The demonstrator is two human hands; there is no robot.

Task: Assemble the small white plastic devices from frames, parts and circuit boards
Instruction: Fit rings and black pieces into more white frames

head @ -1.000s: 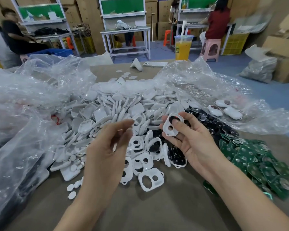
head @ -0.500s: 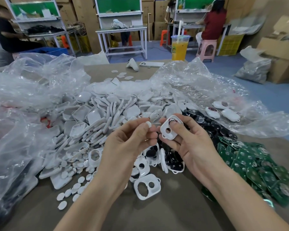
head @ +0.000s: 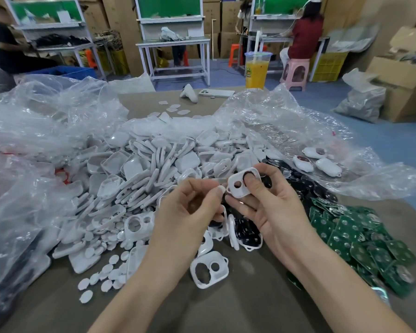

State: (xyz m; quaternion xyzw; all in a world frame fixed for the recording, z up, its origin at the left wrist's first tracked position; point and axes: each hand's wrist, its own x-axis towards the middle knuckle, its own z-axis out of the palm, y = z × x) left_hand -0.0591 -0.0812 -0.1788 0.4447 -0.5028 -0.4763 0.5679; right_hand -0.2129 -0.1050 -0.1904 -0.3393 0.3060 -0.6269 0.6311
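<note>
My right hand [head: 269, 207] holds a small white plastic frame [head: 238, 189] with two holes, thumb pressed over its larger hole where a dark part sits. My left hand [head: 190, 210] is just left of it, fingers curled, thumb and fingertip pinching a small white button piece [head: 221, 188] at the frame's left edge. Below my hands lie more white frames [head: 209, 269]. A big heap of white shells [head: 149, 162] fills the middle. Green circuit boards [head: 353, 236] lie at the right, black round parts [head: 305, 186] behind them.
Crumpled clear plastic bags [head: 34, 131] cover the left and far right of the brown table [head: 238, 304]. Three finished white devices [head: 317, 162] lie on the right bag. A drink cup [head: 257, 70], a phone [head: 216, 93] and small white discs [head: 101, 282] are also there.
My left hand came in from lower left and closed its fingers, bringing a small white piece up against the frame. My right hand kept hold of the frame.
</note>
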